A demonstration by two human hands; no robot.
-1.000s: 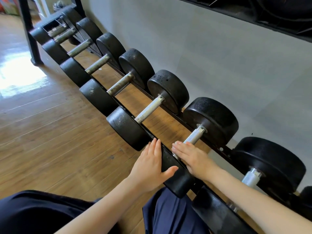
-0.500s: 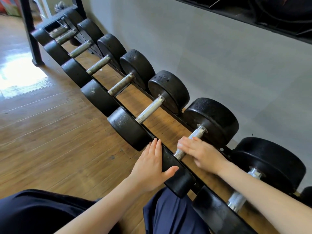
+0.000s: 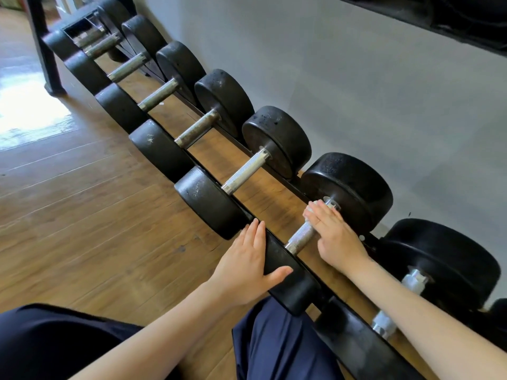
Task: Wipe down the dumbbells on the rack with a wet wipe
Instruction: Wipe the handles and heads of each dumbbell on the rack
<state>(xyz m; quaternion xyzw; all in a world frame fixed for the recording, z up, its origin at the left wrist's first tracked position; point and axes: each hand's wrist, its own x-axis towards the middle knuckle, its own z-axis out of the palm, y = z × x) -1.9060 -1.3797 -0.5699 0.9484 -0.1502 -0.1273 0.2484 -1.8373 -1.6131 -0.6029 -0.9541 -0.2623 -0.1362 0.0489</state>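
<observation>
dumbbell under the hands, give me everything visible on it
The dumbbell has two round, matte black heads, scuffed and rubbery-looking, joined by a knurled silver metal handle. It lies level across the rack, near head toward the person, far head by the wall. The left hand rests flat on the near head; the right hand lies on the handle over a bit of white wipe.

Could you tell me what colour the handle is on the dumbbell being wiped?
Shiny silver metal with a fine knurled texture on the handle, seen in the head view.
</observation>
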